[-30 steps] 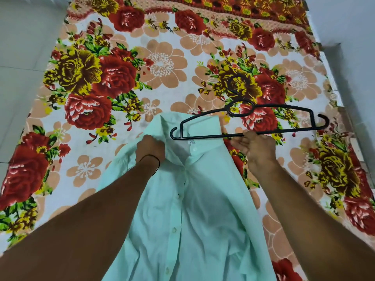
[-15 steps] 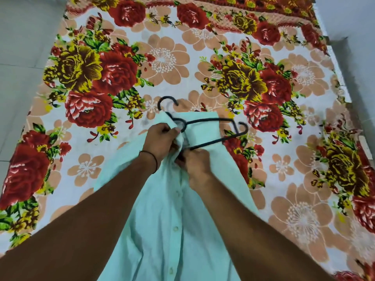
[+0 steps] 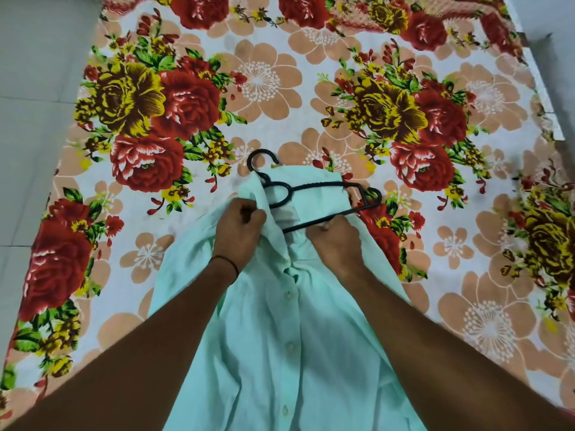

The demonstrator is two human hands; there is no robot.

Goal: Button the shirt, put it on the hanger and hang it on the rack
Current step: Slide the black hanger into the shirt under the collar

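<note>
both hands (image 3: 289, 234) now feeding hanger (image 3: 323, 185) further into shirt (image 3: 280, 337) collar.

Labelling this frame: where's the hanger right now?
Head view, centre: the black hanger lies at the collar of the mint shirt, one end slipped inside, its hook poking out above the left hand.

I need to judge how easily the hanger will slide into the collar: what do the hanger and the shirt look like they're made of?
The hanger looks like moulded black plastic, slightly glossy, with a ribbed stretch on its top bar. The shirt looks like thin woven fabric, matte mint green, creasing softly near the collar, possibly cotton or a blend. Its buttons look like pale plastic.
</note>
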